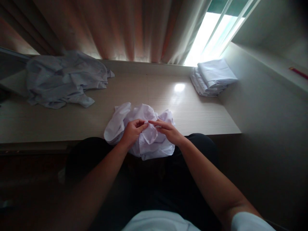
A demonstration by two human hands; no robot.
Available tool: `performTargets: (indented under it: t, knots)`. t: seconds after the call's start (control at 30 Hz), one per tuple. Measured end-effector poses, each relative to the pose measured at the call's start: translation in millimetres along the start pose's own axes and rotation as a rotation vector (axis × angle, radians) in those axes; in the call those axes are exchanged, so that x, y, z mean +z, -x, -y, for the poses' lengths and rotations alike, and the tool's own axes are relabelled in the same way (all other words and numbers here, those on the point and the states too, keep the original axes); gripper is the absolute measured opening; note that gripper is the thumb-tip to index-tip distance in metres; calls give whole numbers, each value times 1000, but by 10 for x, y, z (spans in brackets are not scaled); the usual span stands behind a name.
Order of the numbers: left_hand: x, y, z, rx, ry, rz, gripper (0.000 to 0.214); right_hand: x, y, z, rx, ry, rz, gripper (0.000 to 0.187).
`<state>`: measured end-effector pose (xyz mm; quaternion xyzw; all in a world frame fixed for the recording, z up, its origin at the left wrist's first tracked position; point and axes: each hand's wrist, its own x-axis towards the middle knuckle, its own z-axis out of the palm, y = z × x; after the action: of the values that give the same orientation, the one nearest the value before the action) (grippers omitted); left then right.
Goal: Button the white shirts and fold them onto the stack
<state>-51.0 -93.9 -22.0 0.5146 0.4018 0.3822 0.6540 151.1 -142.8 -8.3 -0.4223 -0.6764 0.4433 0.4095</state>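
Note:
A crumpled white shirt (149,149) lies over the front edge of the tabletop, partly hanging above my lap. My left hand (133,131) is closed on it, pinching a bit of the fabric between thumb and fingertips. From the other side my right hand (169,131) meets it at the same spot, its index finger stretched towards the left fingertips and its other fingers against the cloth. A loose flap of the shirt droops between both hands. Any small detail at the fingertips is too fine to make out.
A loose heap of white garments (64,78) lies on the tabletop (120,93) at the left. At the back right, against the side wall (260,96), sits a stack of folded white cloth (214,77). A curtain (108,29) hangs behind, beside a bright window (211,35).

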Motion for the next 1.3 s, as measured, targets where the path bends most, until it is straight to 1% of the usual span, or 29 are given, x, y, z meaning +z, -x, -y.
performTargets:
  t: [0.13, 0.27, 0.33, 0.47, 0.53, 0.63, 0.73, 0.83, 0.97, 1.1, 1.2, 1.3]
  knots:
    - [15, 9, -25, -14, -10, 1, 30, -20, 38, 4, 13, 5, 17, 46]
    - [24, 10, -42, -7, -24, -42, 31, 24, 23, -6, -3, -3, -67, 41]
    - [26, 10, -45, -5, -21, -46, 30, 63, -3, -16, 23, -79, -110, 38]
    - [27, 12, -42, -17, 0, -34, 31, 141, -56, -45, 106, -356, -223, 32]
    - [28, 13, -40, -22, -4, -32, 31, 162, -70, -57, 135, -396, -288, 33]
    - [31, 14, -37, -23, -29, -42, 29, 171, -69, -60, 167, -366, -337, 33]
    - [31, 14, -31, -23, -39, -58, 28, 171, -59, -53, 213, -363, -338, 35]
    - [23, 12, -21, -12, -45, -49, 27, 172, -55, -50, 236, -361, -335, 34]
    - [22, 10, -4, -8, -42, -41, 28, 172, -63, -56, 237, -290, -359, 28]
    - [46, 22, -1, -13, -19, -38, 30, 188, -66, -63, 207, -220, -386, 23]
    - [67, 40, -15, -21, -25, -25, 31, 210, -60, -82, 202, -212, -398, 19]
    - [84, 57, -29, -18, -58, -20, 30, 224, -54, -113, 225, -238, -406, 19]
